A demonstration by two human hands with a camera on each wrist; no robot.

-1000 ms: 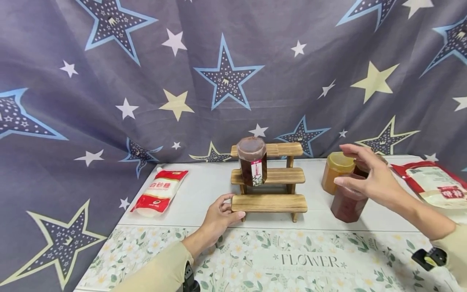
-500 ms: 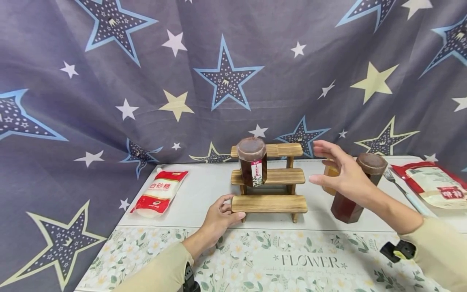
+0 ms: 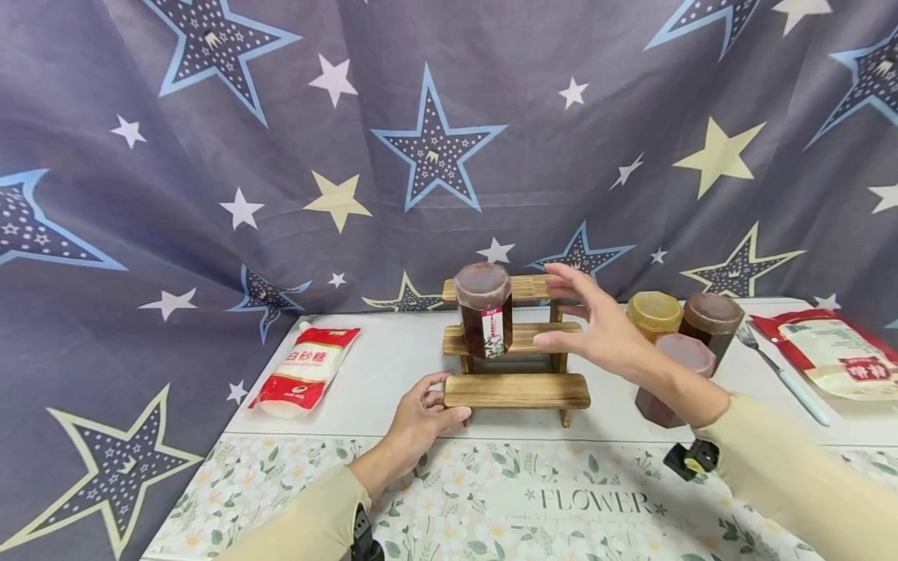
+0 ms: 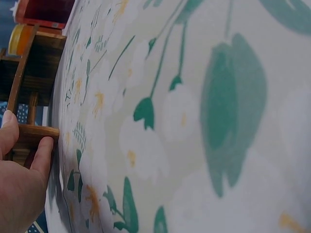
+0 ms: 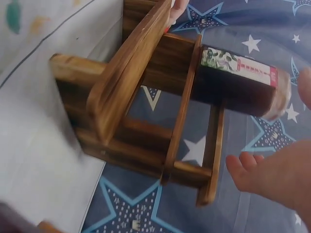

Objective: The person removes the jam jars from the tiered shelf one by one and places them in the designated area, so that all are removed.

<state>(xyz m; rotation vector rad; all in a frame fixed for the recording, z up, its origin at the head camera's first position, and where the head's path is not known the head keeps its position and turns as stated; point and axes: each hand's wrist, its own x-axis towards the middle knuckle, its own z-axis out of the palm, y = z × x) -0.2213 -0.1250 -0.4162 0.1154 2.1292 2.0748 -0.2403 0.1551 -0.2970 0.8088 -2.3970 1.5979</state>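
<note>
A three-tier wooden display stand (image 3: 517, 389) stands on the table in the head view. My left hand (image 3: 419, 421) holds the left end of its lowest tier, thumb in front and fingers behind. On the left of the middle tier rests a dark jar (image 3: 484, 323) with a pink and white label. My right hand (image 3: 596, 319) reaches in from the right, thumb and fingers spread with nothing between them, overlapping the right ends of the upper tiers. In the right wrist view the jar (image 5: 238, 80) is apart from the fingers (image 5: 240, 167).
Right of the stand are a yellow-lidded jar (image 3: 654, 313), a dark jar (image 3: 714, 318) and a reddish jar (image 3: 659, 405) partly behind my forearm. Farther right lie a fork (image 3: 786, 378) and a red-and-white bag (image 3: 835, 354). A white sugar bag (image 3: 309, 366) lies left.
My right hand has moved left from over the group of jars to the stand's right side, uncovering those jars and the fork. My left hand keeps its hold on the stand.
</note>
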